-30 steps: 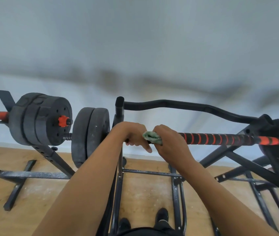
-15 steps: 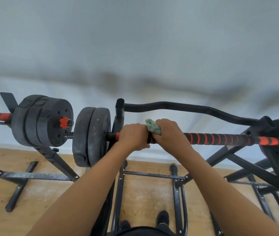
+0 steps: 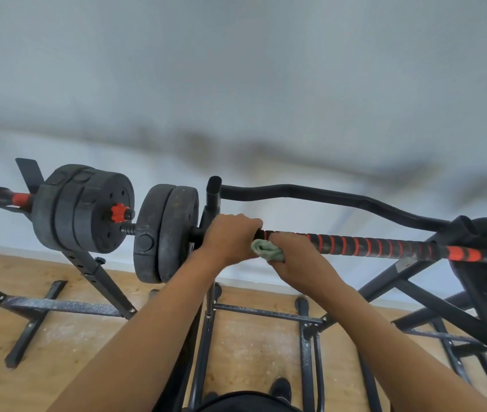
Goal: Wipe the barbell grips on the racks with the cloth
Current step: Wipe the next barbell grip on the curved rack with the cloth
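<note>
Fingers of the right hand (image 3: 294,261) were curled round the crumpled green cloth (image 3: 267,250) on the black, red-striped barbell grip (image 3: 370,246); the left hand (image 3: 230,237) clamped the bar alongside. A hard stroke risked rolling it off the black steel rack (image 3: 214,197).

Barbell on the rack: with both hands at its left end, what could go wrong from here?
1. The left hand grips the barbell right beside the rack upright and the plates. If the bar rolls or slides, fingers could get pinched.
2. The cloth sits bunched under the bar in the right hand, so the top side of the bar may get missed.
</note>
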{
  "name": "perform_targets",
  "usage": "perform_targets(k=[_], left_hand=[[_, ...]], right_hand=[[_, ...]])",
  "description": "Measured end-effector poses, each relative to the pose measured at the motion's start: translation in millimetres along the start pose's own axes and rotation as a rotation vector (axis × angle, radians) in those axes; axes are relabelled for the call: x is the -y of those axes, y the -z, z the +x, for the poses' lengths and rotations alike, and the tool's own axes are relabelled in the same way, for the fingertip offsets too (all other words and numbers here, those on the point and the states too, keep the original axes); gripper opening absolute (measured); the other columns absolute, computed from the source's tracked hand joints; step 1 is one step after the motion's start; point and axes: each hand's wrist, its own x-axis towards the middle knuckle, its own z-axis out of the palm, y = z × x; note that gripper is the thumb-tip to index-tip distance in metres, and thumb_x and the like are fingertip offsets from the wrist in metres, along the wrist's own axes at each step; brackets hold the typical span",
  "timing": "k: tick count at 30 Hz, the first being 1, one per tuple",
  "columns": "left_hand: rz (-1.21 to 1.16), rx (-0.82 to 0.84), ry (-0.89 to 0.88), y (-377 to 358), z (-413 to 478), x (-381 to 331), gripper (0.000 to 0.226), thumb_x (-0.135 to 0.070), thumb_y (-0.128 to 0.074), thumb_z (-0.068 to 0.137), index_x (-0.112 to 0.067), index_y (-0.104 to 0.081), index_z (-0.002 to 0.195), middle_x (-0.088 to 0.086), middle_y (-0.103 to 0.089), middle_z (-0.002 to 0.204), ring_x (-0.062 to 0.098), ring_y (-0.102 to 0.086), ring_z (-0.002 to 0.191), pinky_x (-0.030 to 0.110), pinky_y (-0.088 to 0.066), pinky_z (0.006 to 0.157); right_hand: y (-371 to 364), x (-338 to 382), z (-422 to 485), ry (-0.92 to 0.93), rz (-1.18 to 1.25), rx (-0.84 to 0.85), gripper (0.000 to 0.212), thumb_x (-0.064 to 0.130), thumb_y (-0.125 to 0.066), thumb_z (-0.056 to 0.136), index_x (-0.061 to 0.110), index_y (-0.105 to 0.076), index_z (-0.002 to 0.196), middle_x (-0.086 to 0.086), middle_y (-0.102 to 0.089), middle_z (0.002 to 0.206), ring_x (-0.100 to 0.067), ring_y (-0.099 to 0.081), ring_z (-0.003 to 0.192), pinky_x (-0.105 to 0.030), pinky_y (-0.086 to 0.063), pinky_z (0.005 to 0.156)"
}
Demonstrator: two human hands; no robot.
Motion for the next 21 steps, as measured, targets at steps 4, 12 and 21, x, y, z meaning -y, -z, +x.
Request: perform_targets(k=[4,12,21], left_hand=[[0.133,-0.174,0.058,-24.2,-11.3,-11.5,0.042,-0.061,-0.066,0.091,-0.023,-0.051,0.084,-0.005,-0.062,0.068,0.019,-0.058,0.060,0.033,-0.045,0.062],[-0.092,0.332,0.202,11.2,23.8,-1.4,0.036,-0.056,-0.077,0.083,-0.023,-0.063,0.082,-0.006,-0.064,0.073,0.018,-0.063,0.068,0.029,-0.049,0.063],[-0.097,0.098,0.125,-1.2,14.8,11.0,0.035,-0.060,-0.079,0.077,-0.030,-0.060,0.079,-0.012,-0.066,0.075,0.014,-0.064,0.072,0.029,-0.046,0.062]], right_hand=[[17.5,-1.8,21.9,-0.071,0.133,-0.290,0.025,0.019,-0.065,0.093,0.015,-0.047,0.075,0.005,-0.051,0.069,-0.011,-0.047,0.062,-0.027,-0.041,0.057],[-9.1,13.1,20.5,-0.107,0.004,-0.118,0.017,0.026,-0.059,0.099,0.015,-0.048,0.091,0.005,-0.051,0.075,-0.020,-0.054,0.070,-0.031,-0.041,0.060],[-27.2,-13.4,-3.2,-0.108,0.054,-0.271,0.015,0.023,-0.062,0.098,0.018,-0.052,0.088,0.004,-0.056,0.078,-0.015,-0.055,0.068,-0.030,-0.048,0.059]])
